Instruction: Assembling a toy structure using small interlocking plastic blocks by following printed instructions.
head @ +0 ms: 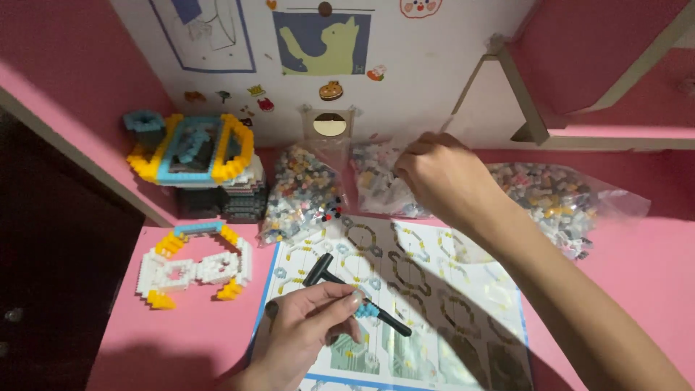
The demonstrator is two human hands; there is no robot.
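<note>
The printed instruction sheet (434,289) lies front and centre on the pink tabletop (181,340); three clear plastic bags of small bricks (304,192) sit behind it, with the flat white-and-yellow brick piece (192,268) left of it and the tall blue-and-yellow brick model (195,156) behind that.

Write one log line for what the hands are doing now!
left hand: holds black tool and blue brick piece | right hand: reaching into middle bag of bricks | under: instruction sheet

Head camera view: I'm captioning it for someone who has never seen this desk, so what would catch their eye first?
Probably the right hand reaching into the middle clear bag of tiny bricks at the back of the pink desk. Nearer, the left hand holds a black T-shaped tool and a small blue piece over the instruction sheet. At the left sit a yellow-and-blue brick model and a white-and-yellow section.
</note>
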